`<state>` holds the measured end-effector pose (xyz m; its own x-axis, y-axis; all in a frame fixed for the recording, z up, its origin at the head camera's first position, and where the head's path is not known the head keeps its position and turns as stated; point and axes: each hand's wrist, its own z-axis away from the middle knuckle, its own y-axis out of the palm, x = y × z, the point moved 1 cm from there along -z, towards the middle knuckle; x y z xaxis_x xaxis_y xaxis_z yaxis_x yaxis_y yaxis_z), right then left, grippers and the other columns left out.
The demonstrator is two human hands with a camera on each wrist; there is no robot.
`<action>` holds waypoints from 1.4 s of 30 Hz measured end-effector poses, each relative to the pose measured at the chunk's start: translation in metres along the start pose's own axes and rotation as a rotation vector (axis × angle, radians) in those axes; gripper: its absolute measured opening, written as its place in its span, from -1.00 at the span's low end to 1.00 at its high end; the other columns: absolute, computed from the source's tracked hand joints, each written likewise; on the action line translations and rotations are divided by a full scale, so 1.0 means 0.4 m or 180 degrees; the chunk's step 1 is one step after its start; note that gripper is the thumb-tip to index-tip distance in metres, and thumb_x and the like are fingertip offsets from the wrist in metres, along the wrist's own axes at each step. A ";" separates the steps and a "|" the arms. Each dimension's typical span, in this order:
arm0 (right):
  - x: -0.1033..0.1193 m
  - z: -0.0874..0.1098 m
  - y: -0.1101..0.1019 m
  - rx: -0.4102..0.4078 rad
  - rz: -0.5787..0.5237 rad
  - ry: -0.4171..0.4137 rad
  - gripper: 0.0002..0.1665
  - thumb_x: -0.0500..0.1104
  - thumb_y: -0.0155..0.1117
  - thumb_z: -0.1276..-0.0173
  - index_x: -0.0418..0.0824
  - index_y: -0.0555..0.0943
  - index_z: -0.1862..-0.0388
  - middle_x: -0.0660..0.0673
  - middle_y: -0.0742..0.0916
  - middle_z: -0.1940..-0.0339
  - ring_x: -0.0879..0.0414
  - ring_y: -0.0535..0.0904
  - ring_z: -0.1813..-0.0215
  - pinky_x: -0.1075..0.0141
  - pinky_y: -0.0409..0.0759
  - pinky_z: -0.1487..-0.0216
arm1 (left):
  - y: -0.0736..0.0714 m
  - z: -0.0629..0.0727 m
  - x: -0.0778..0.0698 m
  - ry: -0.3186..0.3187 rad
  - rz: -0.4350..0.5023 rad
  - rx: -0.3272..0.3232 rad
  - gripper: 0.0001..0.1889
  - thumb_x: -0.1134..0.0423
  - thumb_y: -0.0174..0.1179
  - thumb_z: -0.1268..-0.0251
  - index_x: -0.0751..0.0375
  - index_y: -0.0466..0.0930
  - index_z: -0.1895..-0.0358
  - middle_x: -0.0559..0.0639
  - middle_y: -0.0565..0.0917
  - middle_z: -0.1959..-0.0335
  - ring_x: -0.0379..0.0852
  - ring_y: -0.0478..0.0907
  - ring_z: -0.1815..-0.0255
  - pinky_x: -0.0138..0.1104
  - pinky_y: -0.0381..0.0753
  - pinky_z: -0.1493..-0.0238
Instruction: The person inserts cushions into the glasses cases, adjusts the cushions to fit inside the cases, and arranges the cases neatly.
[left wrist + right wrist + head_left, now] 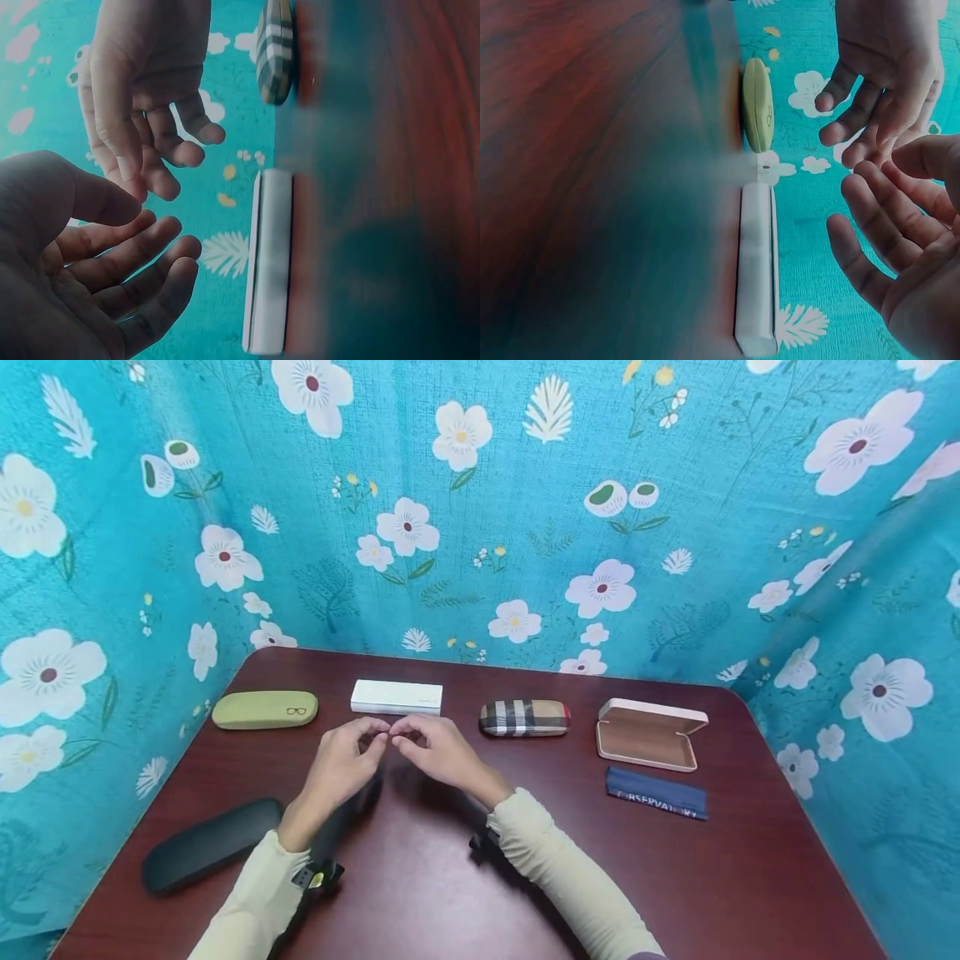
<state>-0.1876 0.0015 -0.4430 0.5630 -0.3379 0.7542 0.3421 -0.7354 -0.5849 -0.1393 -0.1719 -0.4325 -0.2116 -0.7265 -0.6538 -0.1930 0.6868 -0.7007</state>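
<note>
In the head view, my left hand [347, 764] and my right hand [446, 756] meet fingertip to fingertip above the table, just in front of a white box-shaped case [396, 696]. Both wrist views show loosely bent fingers with no object between them. The left wrist view has my left hand [112, 277] low and the right hand [146, 75] above it. A green glasses case [265, 710] with a spectacles print lies to the left of the white case. To its right is a plaid case [525, 717]. All three are closed.
A glasses case with a brown lining [647, 747] stands open at the right, with a folded navy cloth [657, 792] lettered in white before it. A long black case [212, 846] lies beside my left forearm. Floral turquoise curtain [480, 568] surrounds the dark red table [450, 893].
</note>
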 end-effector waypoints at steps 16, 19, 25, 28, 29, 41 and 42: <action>-0.039 0.103 -0.065 -0.0015 0.0232 -0.0054 -0.84 -0.19 0.28 -0.47 -0.21 0.73 0.10 -0.04 0.78 0.21 0.23 0.63 0.20 0.26 0.67 0.16 | 0.070 0.009 -0.059 0.0277 0.0175 0.0166 -0.89 0.34 0.27 -0.32 0.19 0.74 0.16 -0.02 0.77 0.28 -0.17 0.65 0.35 -0.21 0.68 0.22; -0.050 0.124 -0.075 -0.0014 0.0299 -0.0061 -0.84 -0.18 0.28 -0.47 -0.22 0.73 0.11 -0.02 0.77 0.23 0.25 0.61 0.21 0.28 0.67 0.16 | 0.086 0.013 -0.069 0.0319 0.0180 0.0193 -0.90 0.35 0.28 -0.30 0.17 0.74 0.19 -0.06 0.75 0.32 -0.21 0.62 0.38 -0.25 0.64 0.25; -0.066 0.171 -0.096 -0.0010 0.0328 -0.0065 -0.85 -0.20 0.27 -0.47 -0.24 0.72 0.12 0.01 0.75 0.28 0.27 0.59 0.25 0.32 0.65 0.17 | 0.115 0.021 -0.092 0.0375 0.0201 0.0309 -0.90 0.34 0.29 -0.29 0.14 0.74 0.18 -0.07 0.76 0.29 -0.23 0.63 0.38 -0.28 0.63 0.25; -0.070 0.193 -0.112 -0.0014 0.0362 -0.0042 -0.84 -0.18 0.27 -0.48 -0.25 0.72 0.12 0.04 0.74 0.28 0.29 0.59 0.24 0.36 0.62 0.19 | 0.129 0.021 -0.106 0.0401 0.0245 0.0367 -0.89 0.32 0.28 -0.31 0.16 0.75 0.17 -0.08 0.77 0.28 -0.23 0.64 0.36 -0.28 0.64 0.24; -0.070 0.200 -0.118 -0.0014 0.0373 -0.0044 -0.83 -0.18 0.27 -0.48 -0.24 0.72 0.12 0.04 0.74 0.29 0.29 0.58 0.24 0.35 0.62 0.19 | 0.133 0.020 -0.111 0.0409 0.0247 0.0383 -0.89 0.32 0.28 -0.31 0.15 0.75 0.17 -0.08 0.77 0.28 -0.24 0.65 0.36 -0.29 0.64 0.24; -0.089 0.282 -0.181 0.0030 0.0523 0.0047 -0.82 -0.16 0.26 -0.50 -0.21 0.73 0.09 0.06 0.77 0.19 0.27 0.61 0.17 0.26 0.63 0.13 | 0.179 0.020 -0.161 0.0643 0.0275 0.0678 -0.89 0.31 0.26 -0.33 0.18 0.75 0.18 -0.08 0.76 0.31 -0.24 0.60 0.37 -0.35 0.57 0.27; -0.090 0.288 -0.185 0.0028 0.0537 0.0037 -0.82 -0.16 0.26 -0.50 -0.21 0.72 0.09 0.06 0.77 0.19 0.27 0.62 0.15 0.26 0.63 0.12 | 0.183 0.020 -0.163 0.0667 0.0273 0.0705 -0.89 0.31 0.26 -0.33 0.17 0.75 0.18 -0.09 0.76 0.30 -0.25 0.60 0.37 -0.36 0.57 0.26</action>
<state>-0.1464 0.1357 -0.4614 0.6042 -0.4630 0.6485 0.2503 -0.6624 -0.7061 -0.1319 -0.0743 -0.4434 -0.4153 -0.6300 -0.6562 0.0425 0.7071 -0.7058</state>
